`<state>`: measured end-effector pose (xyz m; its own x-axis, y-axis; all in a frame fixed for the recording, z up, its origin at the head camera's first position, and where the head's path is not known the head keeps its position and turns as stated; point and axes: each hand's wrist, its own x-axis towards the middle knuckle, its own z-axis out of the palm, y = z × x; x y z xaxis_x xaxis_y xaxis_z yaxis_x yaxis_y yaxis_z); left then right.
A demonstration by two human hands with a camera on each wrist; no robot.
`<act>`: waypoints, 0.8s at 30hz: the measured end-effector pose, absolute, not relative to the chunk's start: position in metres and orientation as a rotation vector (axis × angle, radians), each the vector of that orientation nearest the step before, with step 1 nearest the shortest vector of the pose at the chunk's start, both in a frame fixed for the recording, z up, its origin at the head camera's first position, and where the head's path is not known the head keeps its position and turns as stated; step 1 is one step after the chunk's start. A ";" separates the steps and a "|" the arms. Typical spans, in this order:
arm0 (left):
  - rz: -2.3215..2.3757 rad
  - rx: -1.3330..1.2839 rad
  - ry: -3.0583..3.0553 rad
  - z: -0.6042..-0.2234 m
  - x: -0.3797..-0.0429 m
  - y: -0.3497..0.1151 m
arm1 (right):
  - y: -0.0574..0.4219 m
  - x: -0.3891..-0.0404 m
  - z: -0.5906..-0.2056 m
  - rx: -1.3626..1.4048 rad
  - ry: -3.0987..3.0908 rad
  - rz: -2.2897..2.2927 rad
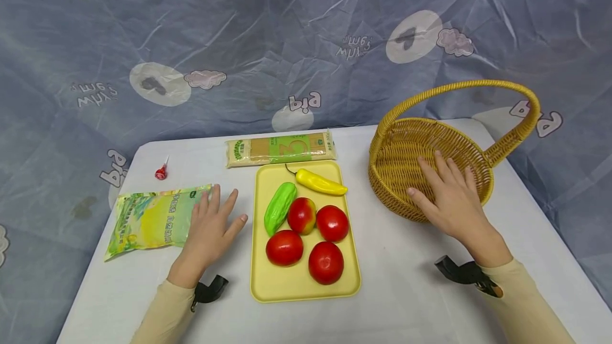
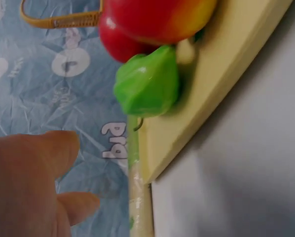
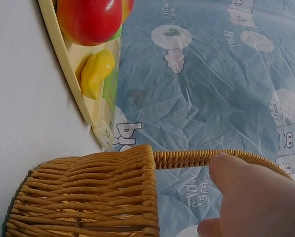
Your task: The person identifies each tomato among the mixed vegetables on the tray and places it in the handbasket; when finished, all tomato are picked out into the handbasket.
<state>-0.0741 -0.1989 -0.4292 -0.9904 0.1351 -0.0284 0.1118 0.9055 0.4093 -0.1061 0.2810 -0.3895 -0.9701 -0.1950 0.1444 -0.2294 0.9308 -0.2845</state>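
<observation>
In the head view my left hand [image 1: 209, 230] is spread, its fingers over the right end of a green and yellow packet [image 1: 158, 219]. My right hand [image 1: 451, 200] is spread too, over the near side of a wicker basket [image 1: 399, 174] with a tall hoop handle [image 1: 454, 85]; whether it touches the rim I cannot tell. Neither hand holds anything. Between them lies a yellow tray [image 1: 306, 293] carrying a yellow chili pepper [image 1: 321, 182], a bumpy green vegetable [image 1: 280, 208], a red and yellow fruit [image 1: 302, 215] and several red tomato-like items [image 1: 326, 263].
Behind the tray lies a flat packet of noodles [image 1: 282, 148], close to the tray's far edge. A red-wrapped lollipop [image 1: 161, 173] sits at the far left on the white table [image 1: 397, 291]. A grey-blue printed sheet [image 1: 287, 25] hangs behind the table.
</observation>
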 end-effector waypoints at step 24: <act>0.684 0.256 2.942 -0.469 -0.048 -0.179 | 0.246 -0.101 -0.392 0.668 -2.831 0.545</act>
<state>-0.0476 -0.1787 -0.4690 -0.9797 0.1881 -0.0686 0.1387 0.8844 0.4456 -0.1005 0.2455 -0.3921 -0.8825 -0.3947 0.2558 -0.4615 0.8316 -0.3089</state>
